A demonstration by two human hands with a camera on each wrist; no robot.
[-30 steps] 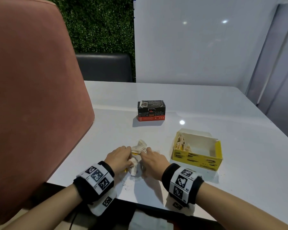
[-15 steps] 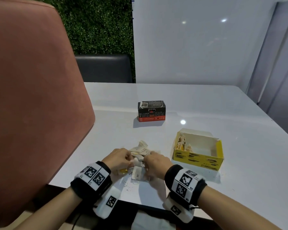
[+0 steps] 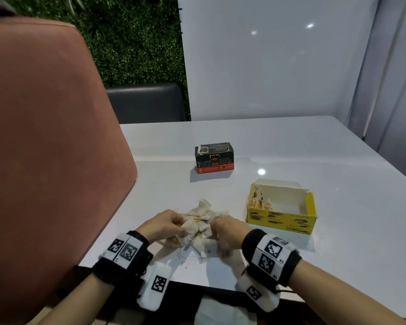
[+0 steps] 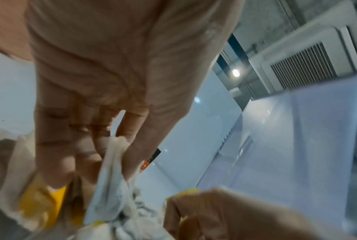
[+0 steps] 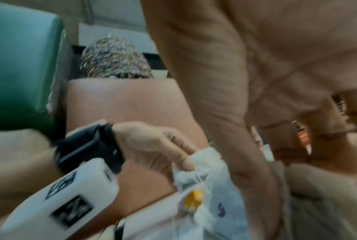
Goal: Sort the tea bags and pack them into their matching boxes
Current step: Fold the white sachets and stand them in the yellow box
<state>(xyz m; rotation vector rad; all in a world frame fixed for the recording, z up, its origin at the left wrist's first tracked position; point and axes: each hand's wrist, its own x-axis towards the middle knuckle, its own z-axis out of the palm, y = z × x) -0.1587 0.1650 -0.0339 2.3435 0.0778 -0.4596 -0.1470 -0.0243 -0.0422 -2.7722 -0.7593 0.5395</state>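
A loose pile of white tea bags (image 3: 203, 213) with yellow tags lies near the table's front edge. My left hand (image 3: 183, 225) pinches one white tea bag (image 4: 109, 186) at its top, between thumb and fingers. My right hand (image 3: 215, 227) is beside it with its fingers curled down into the same tangle of bags; a yellow tag shows at its fingers. An open yellow box (image 3: 281, 219) with a few bags at its left end stands to the right. A shut black and red box (image 3: 214, 158) stands farther back.
A pink chair back (image 3: 45, 148) rises close on the left. The white table (image 3: 314, 156) reaches back to a white wall panel. Dark crumbs lie on the table under my hands. A dark chair (image 3: 148, 102) stands at the far edge.
The bundle I held between both hands has spread into a flatter pile. My hands have moved a little apart, and the left hand now pinches a single bag.
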